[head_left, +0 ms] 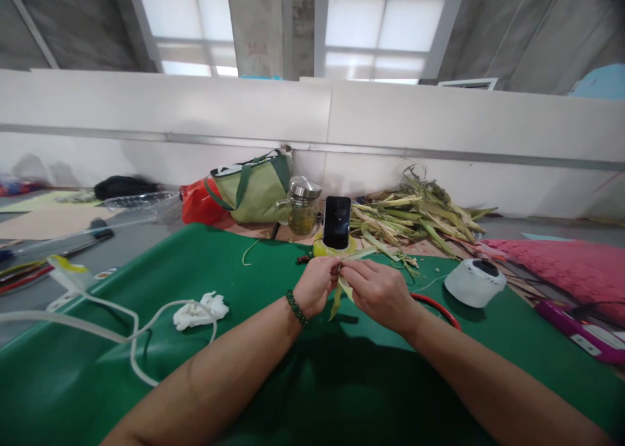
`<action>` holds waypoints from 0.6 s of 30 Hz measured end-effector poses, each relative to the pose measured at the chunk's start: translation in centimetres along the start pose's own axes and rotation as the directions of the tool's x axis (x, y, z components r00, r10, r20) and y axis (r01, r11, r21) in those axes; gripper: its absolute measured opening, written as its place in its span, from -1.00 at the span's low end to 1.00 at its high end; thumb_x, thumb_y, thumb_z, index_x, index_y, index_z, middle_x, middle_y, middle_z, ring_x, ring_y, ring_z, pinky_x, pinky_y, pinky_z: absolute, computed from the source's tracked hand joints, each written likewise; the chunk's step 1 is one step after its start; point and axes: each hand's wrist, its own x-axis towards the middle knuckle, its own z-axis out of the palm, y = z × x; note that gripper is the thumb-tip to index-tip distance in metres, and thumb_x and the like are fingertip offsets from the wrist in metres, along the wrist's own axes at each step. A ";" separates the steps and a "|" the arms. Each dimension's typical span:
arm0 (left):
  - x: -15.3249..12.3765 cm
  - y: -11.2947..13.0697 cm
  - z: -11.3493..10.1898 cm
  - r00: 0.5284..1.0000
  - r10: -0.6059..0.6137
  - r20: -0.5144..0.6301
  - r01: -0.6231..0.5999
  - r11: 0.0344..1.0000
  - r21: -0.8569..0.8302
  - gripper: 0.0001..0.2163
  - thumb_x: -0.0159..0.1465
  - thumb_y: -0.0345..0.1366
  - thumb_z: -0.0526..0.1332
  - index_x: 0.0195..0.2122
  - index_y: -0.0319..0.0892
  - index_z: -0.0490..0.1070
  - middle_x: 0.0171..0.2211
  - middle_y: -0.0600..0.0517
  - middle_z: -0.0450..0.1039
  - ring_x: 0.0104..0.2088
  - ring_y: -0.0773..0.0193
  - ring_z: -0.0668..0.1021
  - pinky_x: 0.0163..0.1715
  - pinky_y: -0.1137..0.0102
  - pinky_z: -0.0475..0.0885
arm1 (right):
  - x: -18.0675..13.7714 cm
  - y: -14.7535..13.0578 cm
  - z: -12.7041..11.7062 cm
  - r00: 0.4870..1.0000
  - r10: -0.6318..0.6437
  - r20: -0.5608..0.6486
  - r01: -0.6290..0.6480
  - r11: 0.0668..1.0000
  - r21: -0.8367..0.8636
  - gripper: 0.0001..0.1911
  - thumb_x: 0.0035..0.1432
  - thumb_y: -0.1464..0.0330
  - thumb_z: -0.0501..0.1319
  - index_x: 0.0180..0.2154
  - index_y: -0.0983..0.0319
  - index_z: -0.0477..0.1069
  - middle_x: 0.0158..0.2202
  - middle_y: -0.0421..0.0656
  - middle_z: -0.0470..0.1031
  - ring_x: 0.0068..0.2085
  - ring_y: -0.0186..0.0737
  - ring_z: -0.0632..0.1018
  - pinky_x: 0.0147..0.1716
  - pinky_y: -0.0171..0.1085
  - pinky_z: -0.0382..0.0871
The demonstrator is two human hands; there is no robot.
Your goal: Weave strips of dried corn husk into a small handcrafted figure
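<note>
My left hand [316,283], with a green bead bracelet [296,306] at the wrist, pinches a pale green husk strip [336,301] between thumb and fingertips. Closed on the same strip is my right hand [378,292], its fingertips touching or nearly touching those of the left. Ends of the strip hang below the fingers, and another pale length reaches out to the upper right. Just beyond my hands a phone [336,221] stands propped on a yellow roll [319,248]. What lies right between the fingertips is hidden.
Behind are a glass jar mug [303,211], a green bag [258,189] and a heap of husks [420,215]. A white spool [473,286] and purple power strip [581,332] lie right. Crumpled tissue [200,310] and a white cable [105,329] lie left on the green mat [195,264].
</note>
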 end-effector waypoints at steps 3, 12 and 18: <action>0.0 0.4 -0.1 0.997 -0.073 0.020 0.074 0.993 -0.095 -0.72 -0.01 -0.24 0.36 -0.66 -0.22 0.27 -0.65 0.12 0.24 -0.62 0.46 0.26 -0.57 0.47 0.17 | 0.0 0.1 -0.1 0.999 0.020 0.026 -0.021 0.999 0.047 -0.79 0.14 0.51 0.03 -0.28 0.27 0.43 -0.26 -0.04 0.57 -0.26 -0.15 0.54 -0.25 -0.23 0.37; 0.5 0.6 -0.7 0.992 -0.121 0.033 0.123 0.988 -0.097 -0.79 0.02 -0.22 0.35 -0.59 -0.23 0.40 -0.62 0.09 0.38 -0.57 0.40 0.39 -0.51 0.47 0.30 | -0.1 1.4 0.5 0.997 -0.027 0.076 0.019 0.995 0.100 -0.82 0.19 0.47 0.06 -0.21 0.28 0.42 -0.18 -0.03 0.52 -0.19 -0.15 0.49 -0.19 -0.20 0.38; 0.1 0.4 -0.6 0.991 -0.069 0.113 0.076 0.995 -0.061 -0.74 -0.05 -0.16 0.39 -0.55 -0.26 0.45 -0.52 0.02 0.46 -0.50 0.36 0.44 -0.46 0.46 0.34 | 0.0 1.5 0.3 0.996 -0.049 0.072 0.044 0.997 0.061 -0.74 0.26 0.48 0.01 -0.25 0.26 0.47 -0.27 -0.06 0.53 -0.29 -0.20 0.48 -0.25 -0.22 0.37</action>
